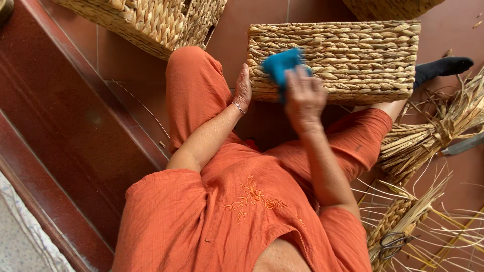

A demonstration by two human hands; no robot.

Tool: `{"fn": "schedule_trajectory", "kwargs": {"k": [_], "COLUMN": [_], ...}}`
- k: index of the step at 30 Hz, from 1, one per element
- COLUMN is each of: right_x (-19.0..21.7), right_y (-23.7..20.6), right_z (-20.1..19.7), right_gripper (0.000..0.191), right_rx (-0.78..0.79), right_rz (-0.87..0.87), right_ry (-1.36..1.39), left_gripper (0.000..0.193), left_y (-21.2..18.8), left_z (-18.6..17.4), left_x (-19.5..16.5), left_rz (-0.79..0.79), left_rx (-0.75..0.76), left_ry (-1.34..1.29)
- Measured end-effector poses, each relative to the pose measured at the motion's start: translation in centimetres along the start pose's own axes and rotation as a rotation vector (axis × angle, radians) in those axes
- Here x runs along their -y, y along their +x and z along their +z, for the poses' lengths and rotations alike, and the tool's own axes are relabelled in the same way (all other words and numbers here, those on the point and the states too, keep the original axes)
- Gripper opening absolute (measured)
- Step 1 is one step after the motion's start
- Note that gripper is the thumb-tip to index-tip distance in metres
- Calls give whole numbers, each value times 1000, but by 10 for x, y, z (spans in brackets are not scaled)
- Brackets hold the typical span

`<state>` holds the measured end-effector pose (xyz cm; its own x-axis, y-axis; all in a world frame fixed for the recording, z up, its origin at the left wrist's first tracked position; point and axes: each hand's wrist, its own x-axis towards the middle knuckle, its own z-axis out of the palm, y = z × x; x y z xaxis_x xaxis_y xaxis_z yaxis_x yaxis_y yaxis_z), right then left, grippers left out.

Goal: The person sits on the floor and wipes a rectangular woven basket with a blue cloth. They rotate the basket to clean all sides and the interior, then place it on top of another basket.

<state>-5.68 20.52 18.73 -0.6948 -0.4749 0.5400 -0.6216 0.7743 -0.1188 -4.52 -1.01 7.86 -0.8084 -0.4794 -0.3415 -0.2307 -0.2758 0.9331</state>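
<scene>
Two hands on one rectangular woven straw basket (348,55), propped on its side across the orange-trousered knees. Left hand (243,89) lay flat and open against basket's left end, steadying it; silver bracelet (238,107) on that wrist. Right hand (304,95) closed around small bright-blue cloth (280,64), pressed to basket's near face, left of centre. Second woven straw basket (151,20) far left on red tile floor (126,75), well apart. Bundle of dry straw stalks (428,136) right, beside right knee. Black-handled scissors (394,241) near right, lying on braided straw. Black-socked foot (443,66) just right of held basket.
</scene>
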Motion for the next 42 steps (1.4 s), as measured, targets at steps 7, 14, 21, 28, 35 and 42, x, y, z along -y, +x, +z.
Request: {"fn": "schedule_trajectory", "kwargs": {"k": [7, 14, 21, 28, 35, 42], "right_x": [-176, -67, 34, -156, -304, -294], "right_y": [-30, 1, -4, -48, -82, -59], "right_z": [-41, -5, 7, -41, -52, -22], "right_gripper": [35, 24, 33, 44, 36, 30], "right_rx": [-118, -280, -87, -82, -164, -48], "right_rz": [310, 100, -33, 315, 937, 1268], "right_ry": [-316, -247, 112, -148, 211, 1258], "left_gripper": [88, 91, 82, 74, 69, 68], "left_y": [-2, 1, 5, 7, 10, 19], "left_z": [11, 17, 17, -2, -11, -15], "left_x": [-32, -36, -13, 24, 3, -6], "left_rz": [-55, 53, -9, 48, -107, -21], "left_rx": [-20, -136, 27, 57, 209, 120], "left_ry": [94, 115, 49, 135, 14, 135]}}
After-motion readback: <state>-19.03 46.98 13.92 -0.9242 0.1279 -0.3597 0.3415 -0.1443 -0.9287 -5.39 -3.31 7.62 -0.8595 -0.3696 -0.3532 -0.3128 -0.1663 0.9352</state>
